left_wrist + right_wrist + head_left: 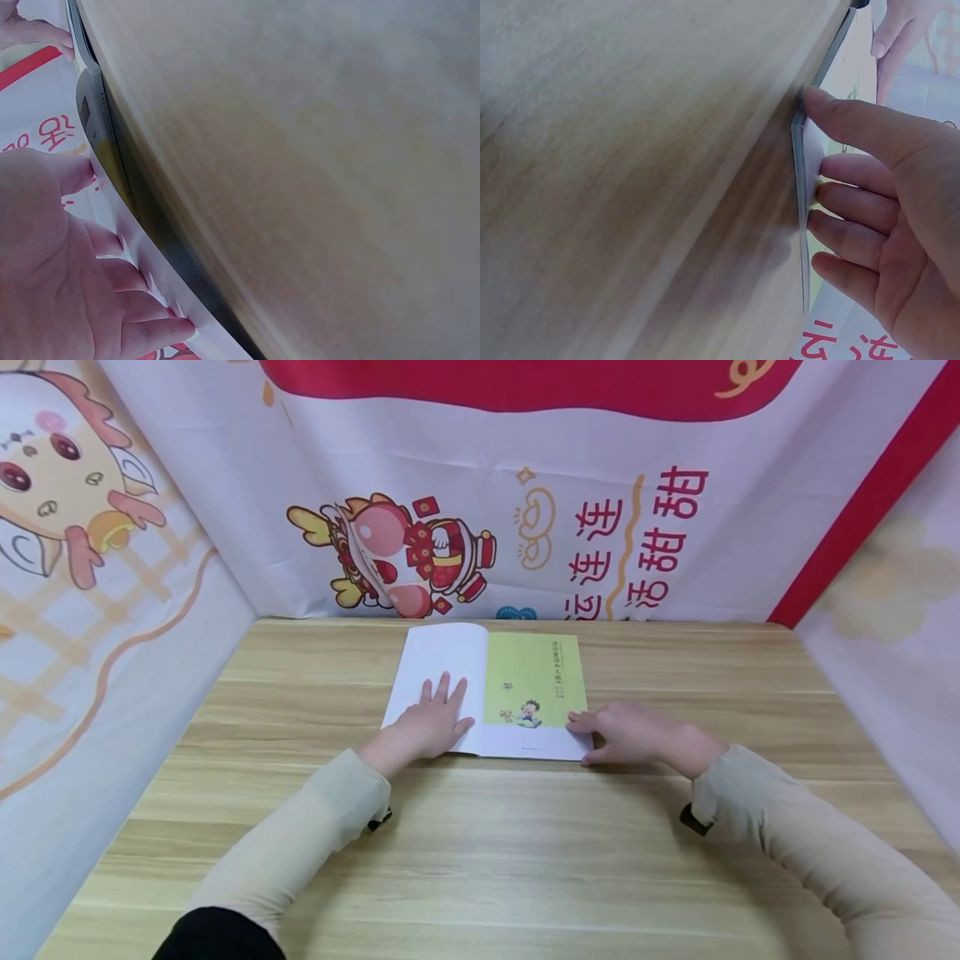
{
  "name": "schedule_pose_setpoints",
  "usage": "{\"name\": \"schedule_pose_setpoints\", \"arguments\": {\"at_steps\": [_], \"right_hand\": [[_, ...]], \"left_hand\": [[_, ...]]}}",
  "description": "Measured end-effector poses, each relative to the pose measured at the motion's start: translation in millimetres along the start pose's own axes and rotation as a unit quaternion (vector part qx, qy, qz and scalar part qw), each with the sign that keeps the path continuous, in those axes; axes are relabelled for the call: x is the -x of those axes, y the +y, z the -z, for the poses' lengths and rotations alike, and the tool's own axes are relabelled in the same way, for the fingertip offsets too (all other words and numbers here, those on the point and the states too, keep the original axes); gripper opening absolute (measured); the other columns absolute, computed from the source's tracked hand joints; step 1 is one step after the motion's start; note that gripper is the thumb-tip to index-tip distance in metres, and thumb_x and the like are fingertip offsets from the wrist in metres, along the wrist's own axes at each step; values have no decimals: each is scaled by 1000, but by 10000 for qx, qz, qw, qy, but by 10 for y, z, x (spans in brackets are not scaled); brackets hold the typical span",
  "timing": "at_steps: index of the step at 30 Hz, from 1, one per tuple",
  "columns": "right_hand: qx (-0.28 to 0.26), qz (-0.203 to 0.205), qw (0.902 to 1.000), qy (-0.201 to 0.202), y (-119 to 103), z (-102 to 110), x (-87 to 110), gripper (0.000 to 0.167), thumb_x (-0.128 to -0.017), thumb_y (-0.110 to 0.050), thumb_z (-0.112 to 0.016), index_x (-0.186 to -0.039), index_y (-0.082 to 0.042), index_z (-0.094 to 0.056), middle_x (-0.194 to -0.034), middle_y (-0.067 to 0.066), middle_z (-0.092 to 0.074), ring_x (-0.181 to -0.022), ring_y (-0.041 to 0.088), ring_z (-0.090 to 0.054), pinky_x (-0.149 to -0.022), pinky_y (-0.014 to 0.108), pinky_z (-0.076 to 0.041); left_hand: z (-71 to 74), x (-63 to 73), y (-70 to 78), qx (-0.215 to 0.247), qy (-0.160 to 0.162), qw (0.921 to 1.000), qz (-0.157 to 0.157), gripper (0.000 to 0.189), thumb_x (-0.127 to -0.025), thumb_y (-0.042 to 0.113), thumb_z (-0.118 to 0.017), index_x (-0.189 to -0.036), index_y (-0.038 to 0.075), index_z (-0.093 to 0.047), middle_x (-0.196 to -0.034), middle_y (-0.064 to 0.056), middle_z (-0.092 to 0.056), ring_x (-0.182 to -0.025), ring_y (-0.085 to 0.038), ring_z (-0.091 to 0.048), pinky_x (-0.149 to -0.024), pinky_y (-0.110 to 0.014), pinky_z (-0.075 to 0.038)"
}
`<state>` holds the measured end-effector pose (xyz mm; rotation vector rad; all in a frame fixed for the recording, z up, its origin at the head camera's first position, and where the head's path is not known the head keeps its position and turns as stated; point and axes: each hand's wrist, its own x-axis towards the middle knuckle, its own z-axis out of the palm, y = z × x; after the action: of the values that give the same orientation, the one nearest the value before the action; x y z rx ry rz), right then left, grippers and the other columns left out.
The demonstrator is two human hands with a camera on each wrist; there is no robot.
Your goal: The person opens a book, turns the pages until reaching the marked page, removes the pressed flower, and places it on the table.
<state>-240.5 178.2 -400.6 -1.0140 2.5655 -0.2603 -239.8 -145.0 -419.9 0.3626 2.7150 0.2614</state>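
An open book [517,664] lies on the table, its left page white and its right page green with a small cartoon figure and a white lower band. My left hand [431,727] rests on the white page with fingers spread, and its fingertips touch the paper in the left wrist view. At the book's lower right corner is my right hand [633,732]. Its thumb [844,112] touches the edge near the corner, while the other fingers lie against the right page along its side, as the right wrist view shows.
The wooden table [495,860] extends around the book. Behind it hangs a white cloth [247,468] with red lettering and a cartoon figure. Printed cloth panels also stand at the left and right sides.
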Motion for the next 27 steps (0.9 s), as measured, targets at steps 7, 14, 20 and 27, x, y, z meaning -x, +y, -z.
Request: {"name": "schedule_pose_setpoints", "arguments": {"at_steps": [7, 14, 20, 27], "right_hand": [[-246, 27, 9995, -212, 24, 36, -19, 54, -98, -30, -72, -145, -7, -58, -152, 8, -50, -85, 11, -57, -84, 35, -50], [-304, 72, 9991, -295, 50, 40, -40, 45, -98, -17, -67, -142, -9, -61, -153, 6, -50, -70, 11, -52, -73, 30, -48], [-238, 338, 9991, -7, 76, 34, -26, 33, -103, -13, -64, -136, -7, -66, -147, 10, -56, -102, 15, -67, -92, 39, -57], [-372, 419, 9978, 353, 111, 28, -45, 25, -98, -10, -71, -123, -8, -74, -134, 10, -66, -115, 23, -68, -94, 40, -57]], "left_hand": [[9, 0, -2, -49, 16, 10000, -26, 74, -110, 47, -35, -166, 11, -2, -169, -20, 9, -153, -47, 2, -116, -67, -25], [18, 29, 6, -19, -20, 10000, 18, 73, -111, 46, -36, -166, 11, -2, -169, -20, 9, -153, -47, 2, -115, -67, -26], [28, 38, 11, -4, -20, 10000, 10, 74, -111, 46, -36, -166, 11, -2, -169, -20, 9, -153, -47, 2, -115, -67, -26], [24, 34, 16, 25, -18, 10000, 13, 73, -110, 46, -36, -166, 11, -2, -169, -20, 8, -153, -47, 2, -115, -68, -25]]}}
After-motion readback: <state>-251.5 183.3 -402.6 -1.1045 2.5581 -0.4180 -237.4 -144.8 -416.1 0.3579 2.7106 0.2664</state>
